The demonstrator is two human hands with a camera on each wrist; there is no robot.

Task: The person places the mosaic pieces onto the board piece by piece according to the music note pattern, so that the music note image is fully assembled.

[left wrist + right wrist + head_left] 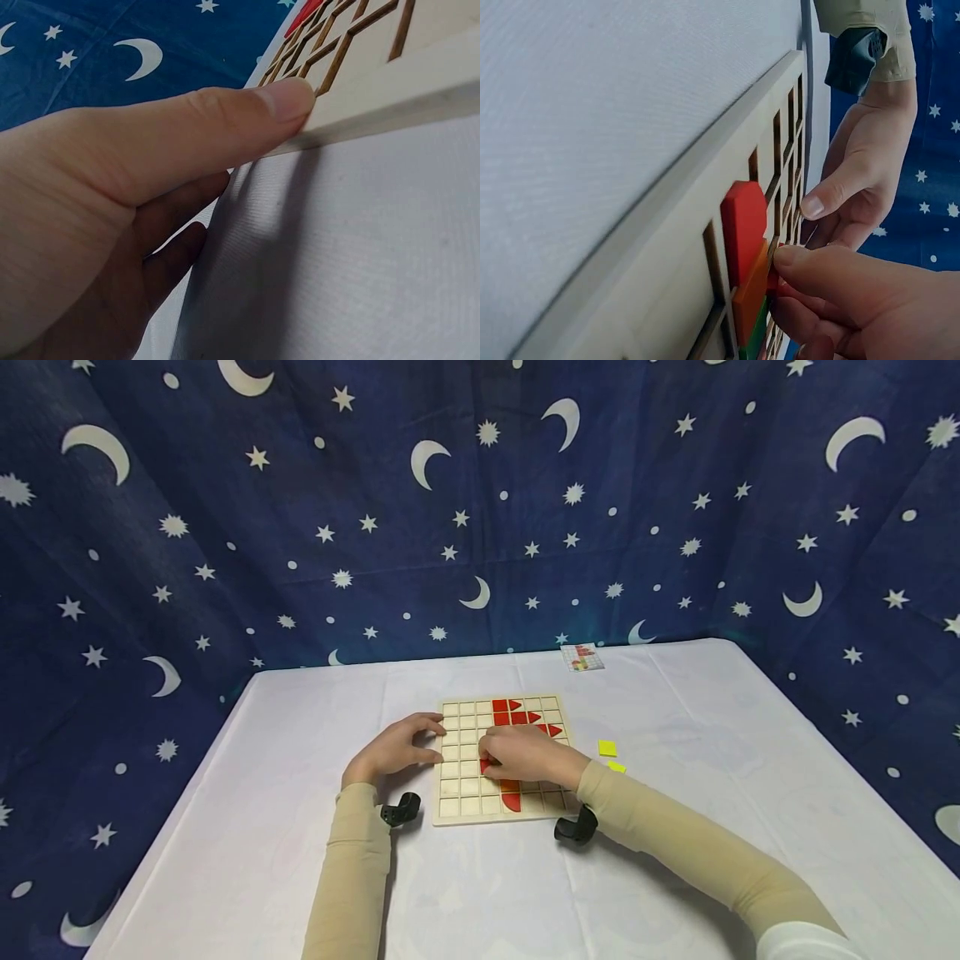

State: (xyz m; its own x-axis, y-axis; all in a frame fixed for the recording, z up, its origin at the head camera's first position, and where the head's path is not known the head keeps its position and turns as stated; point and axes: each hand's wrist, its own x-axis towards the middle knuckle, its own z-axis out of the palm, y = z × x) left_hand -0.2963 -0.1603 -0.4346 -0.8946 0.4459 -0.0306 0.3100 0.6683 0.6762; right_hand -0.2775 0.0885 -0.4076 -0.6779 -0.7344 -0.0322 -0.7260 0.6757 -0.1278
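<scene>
You've got a white-covered desk (225, 827) with a starry blue curtain (390, 547) behind it, board (487, 819) lying flat on top. Your left hand (397, 749) is loosely spread, thumb on the board's left edge, while your right hand (525, 754) pinches a red piece (485, 767) down at the board.

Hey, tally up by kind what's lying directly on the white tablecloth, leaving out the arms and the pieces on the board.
Grid board: 1
Picture card: 1
Yellow pieces: 2 in view, one only partly showing
Total: 4
</scene>
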